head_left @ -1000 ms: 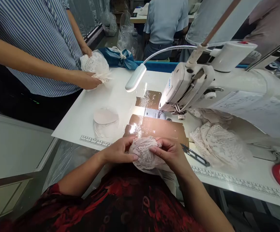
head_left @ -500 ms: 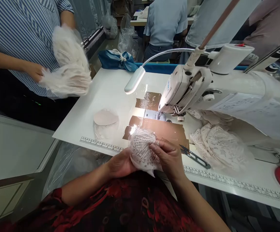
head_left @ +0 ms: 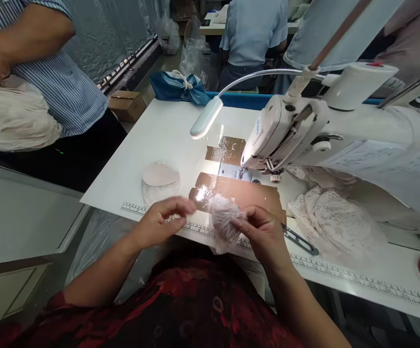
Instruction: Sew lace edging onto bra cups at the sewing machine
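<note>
While our right hand (head_left: 264, 232) pinches the right edge of the lace piece (head_left: 226, 220) between thumb and fingers, our left hand (head_left: 159, 223) is apart from it on the left, thumb and fingers parted with nothing between them. We judge the step in hand to be handling and arranging this one piece in front of the sewing machine (head_left: 285, 128). The next move, as we read it, calls for a steady right pinch and a light left grip on the free left edge, so the soft fabric can be spread without pulling the lace.

We hold the piece over the near edge of the white table (head_left: 123, 159), just in front of the brown sheet (head_left: 253, 195) and left of the thread snips (head_left: 301, 240). Its long axis runs roughly far to near: the rounded end is on the far side, and the narrower end hangs toward our lap. Motion blurs it, so we cannot tell which face is turned up. Well to the right lies a lace pile (head_left: 336, 217); to the left, a pale oval piece (head_left: 159, 175) lies flat.
</note>
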`<action>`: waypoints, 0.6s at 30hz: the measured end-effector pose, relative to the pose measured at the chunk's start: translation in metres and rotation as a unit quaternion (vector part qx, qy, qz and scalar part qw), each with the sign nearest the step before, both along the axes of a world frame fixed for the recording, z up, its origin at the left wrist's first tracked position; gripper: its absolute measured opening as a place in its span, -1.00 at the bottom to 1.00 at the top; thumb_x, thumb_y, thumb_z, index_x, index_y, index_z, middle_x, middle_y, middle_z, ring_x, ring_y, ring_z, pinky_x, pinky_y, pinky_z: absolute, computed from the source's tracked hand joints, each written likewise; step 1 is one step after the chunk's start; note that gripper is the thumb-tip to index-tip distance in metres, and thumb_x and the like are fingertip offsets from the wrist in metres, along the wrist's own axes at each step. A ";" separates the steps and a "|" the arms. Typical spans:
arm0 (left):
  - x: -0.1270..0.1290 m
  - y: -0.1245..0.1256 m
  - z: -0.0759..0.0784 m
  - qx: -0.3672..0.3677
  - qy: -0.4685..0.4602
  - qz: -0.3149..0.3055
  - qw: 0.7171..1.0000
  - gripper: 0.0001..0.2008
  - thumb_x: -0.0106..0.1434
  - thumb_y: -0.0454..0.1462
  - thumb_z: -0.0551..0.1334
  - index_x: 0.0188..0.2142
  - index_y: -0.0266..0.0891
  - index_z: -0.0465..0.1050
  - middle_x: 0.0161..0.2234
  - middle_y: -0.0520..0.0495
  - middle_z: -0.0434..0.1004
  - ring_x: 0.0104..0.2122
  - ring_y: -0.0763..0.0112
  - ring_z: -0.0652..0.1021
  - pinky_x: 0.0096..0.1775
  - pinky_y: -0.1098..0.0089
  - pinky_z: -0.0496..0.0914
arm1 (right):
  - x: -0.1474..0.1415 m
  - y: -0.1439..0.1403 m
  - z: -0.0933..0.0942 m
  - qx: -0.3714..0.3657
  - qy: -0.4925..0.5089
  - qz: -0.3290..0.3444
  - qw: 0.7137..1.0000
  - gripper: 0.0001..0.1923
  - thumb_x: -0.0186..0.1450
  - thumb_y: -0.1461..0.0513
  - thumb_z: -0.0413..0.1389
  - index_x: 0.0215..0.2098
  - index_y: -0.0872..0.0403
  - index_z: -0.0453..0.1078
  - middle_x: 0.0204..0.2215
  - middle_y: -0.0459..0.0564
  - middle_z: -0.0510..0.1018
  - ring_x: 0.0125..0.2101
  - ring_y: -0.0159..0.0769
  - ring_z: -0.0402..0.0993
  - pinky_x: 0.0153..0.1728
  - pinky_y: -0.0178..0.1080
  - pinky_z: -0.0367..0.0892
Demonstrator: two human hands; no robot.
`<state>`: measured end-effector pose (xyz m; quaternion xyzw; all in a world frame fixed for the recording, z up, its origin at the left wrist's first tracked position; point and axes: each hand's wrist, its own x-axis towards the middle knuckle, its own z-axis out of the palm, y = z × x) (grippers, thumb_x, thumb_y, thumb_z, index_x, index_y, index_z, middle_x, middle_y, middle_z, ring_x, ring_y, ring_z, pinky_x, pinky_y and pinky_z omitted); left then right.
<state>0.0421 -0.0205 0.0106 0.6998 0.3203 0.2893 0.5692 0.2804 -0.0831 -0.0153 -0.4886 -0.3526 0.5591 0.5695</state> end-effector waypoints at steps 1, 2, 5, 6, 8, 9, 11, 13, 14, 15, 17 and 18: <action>0.001 0.002 0.005 0.051 0.019 0.018 0.998 -0.66 0.11 -0.30 0.33 -0.09 -0.18 0.47 0.03 -0.14 0.46 0.05 0.20 0.44 0.05 0.26 0.34 | -0.002 -0.001 0.001 0.008 -0.033 0.043 0.998 -0.85 0.07 0.19 0.34 -0.47 0.04 0.47 -0.53 -0.17 0.51 -0.53 -0.44 0.38 -0.49 -0.37 0.29; 0.004 0.004 0.009 0.084 0.046 0.012 0.995 -0.48 0.05 -0.24 0.40 0.03 -0.15 0.40 0.13 -0.15 0.37 0.12 0.15 0.37 0.12 0.22 0.28 | -0.005 -0.002 0.003 0.019 -0.063 0.076 0.995 -0.86 0.10 0.19 0.33 -0.44 0.04 0.47 -0.52 -0.17 0.51 -0.52 -0.43 0.38 -0.49 -0.36 0.29; 0.019 0.004 0.012 0.078 0.121 -0.063 0.988 -0.45 0.06 -0.14 0.40 0.04 -0.16 0.37 -0.02 -0.10 0.46 -0.05 0.22 0.46 -0.03 0.28 0.36 | -0.012 -0.004 0.007 0.064 -0.145 0.107 0.982 -0.90 0.17 0.18 0.26 -0.39 0.04 0.47 -0.48 -0.14 0.54 -0.49 -0.40 0.42 -0.46 -0.34 0.32; 0.023 0.003 0.010 0.064 0.132 -0.083 0.986 -0.58 0.12 -0.14 0.35 -0.04 -0.19 0.41 -0.16 -0.05 0.49 -0.18 0.31 0.48 -0.14 0.36 0.37 | -0.013 -0.004 0.008 0.078 -0.171 0.103 0.977 -0.91 0.20 0.18 0.24 -0.39 0.04 0.47 -0.47 -0.13 0.55 -0.48 -0.40 0.43 -0.45 -0.34 0.33; 0.030 0.002 0.007 0.050 0.134 -0.108 0.984 -0.79 0.21 -0.18 0.26 -0.23 -0.26 0.45 -0.38 0.04 0.43 -0.38 0.45 0.42 -0.32 0.46 0.31 | -0.013 -0.003 0.011 0.103 -0.221 0.088 0.966 -0.91 0.23 0.19 0.20 -0.40 0.05 0.47 -0.46 -0.11 0.57 -0.46 -0.38 0.45 -0.43 -0.33 0.34; 0.031 0.002 0.005 0.049 0.130 -0.116 0.984 -0.83 0.22 -0.19 0.24 -0.29 -0.28 0.44 -0.44 0.06 0.38 -0.42 0.49 0.38 -0.37 0.49 0.26 | -0.012 -0.003 0.013 0.116 -0.242 0.078 0.960 -0.90 0.24 0.20 0.19 -0.41 0.05 0.46 -0.46 -0.10 0.57 -0.45 -0.38 0.46 -0.42 -0.33 0.35; 0.033 0.002 0.004 0.043 0.118 -0.127 0.984 -0.83 0.24 -0.20 0.23 -0.32 -0.30 0.44 -0.47 0.08 0.34 -0.45 0.52 0.34 -0.40 0.51 0.22 | -0.012 -0.002 0.015 0.140 -0.278 0.054 0.949 -0.87 0.24 0.21 0.18 -0.46 0.05 0.45 -0.47 -0.09 0.57 -0.43 -0.35 0.48 -0.38 -0.30 0.37; 0.034 0.003 0.004 0.028 0.108 -0.132 0.985 -0.79 0.25 -0.17 0.23 -0.25 -0.31 0.46 -0.44 0.06 0.38 -0.43 0.51 0.36 -0.39 0.51 0.23 | -0.011 -0.001 0.019 0.149 -0.303 0.031 0.941 -0.85 0.23 0.22 0.19 -0.50 0.04 0.43 -0.49 -0.09 0.58 -0.41 -0.33 0.49 -0.34 -0.26 0.39; 0.035 0.003 0.005 0.019 0.102 -0.132 0.986 -0.76 0.25 -0.15 0.23 -0.22 -0.31 0.47 -0.41 0.04 0.41 -0.41 0.49 0.38 -0.37 0.50 0.24 | -0.011 -0.001 0.020 0.145 -0.309 0.024 0.940 -0.85 0.22 0.22 0.19 -0.51 0.03 0.43 -0.49 -0.09 0.58 -0.42 -0.32 0.50 -0.32 -0.24 0.39; 0.035 0.004 0.005 0.009 0.097 -0.129 0.987 -0.73 0.26 -0.12 0.22 -0.20 -0.31 0.48 -0.39 0.03 0.43 -0.39 0.47 0.40 -0.36 0.50 0.25 | -0.012 0.000 0.022 0.137 -0.311 0.020 0.940 -0.85 0.21 0.22 0.20 -0.52 0.03 0.44 -0.50 -0.09 0.59 -0.42 -0.31 0.51 -0.31 -0.23 0.40; 0.036 0.007 0.005 -0.014 0.091 -0.120 0.988 -0.69 0.26 -0.08 0.22 -0.20 -0.31 0.49 -0.38 0.01 0.44 -0.38 0.45 0.41 -0.35 0.49 0.26 | -0.012 0.000 0.024 0.121 -0.312 0.019 0.942 -0.85 0.20 0.21 0.20 -0.52 0.03 0.45 -0.49 -0.08 0.59 -0.43 -0.31 0.51 -0.33 -0.23 0.40; 0.037 0.008 0.004 -0.027 0.090 -0.116 0.989 -0.67 0.26 -0.07 0.21 -0.20 -0.31 0.50 -0.39 0.01 0.43 -0.39 0.45 0.41 -0.36 0.49 0.26 | -0.012 0.000 0.025 0.116 -0.312 0.020 0.943 -0.85 0.20 0.21 0.21 -0.52 0.03 0.45 -0.48 -0.07 0.60 -0.44 -0.31 0.51 -0.34 -0.23 0.40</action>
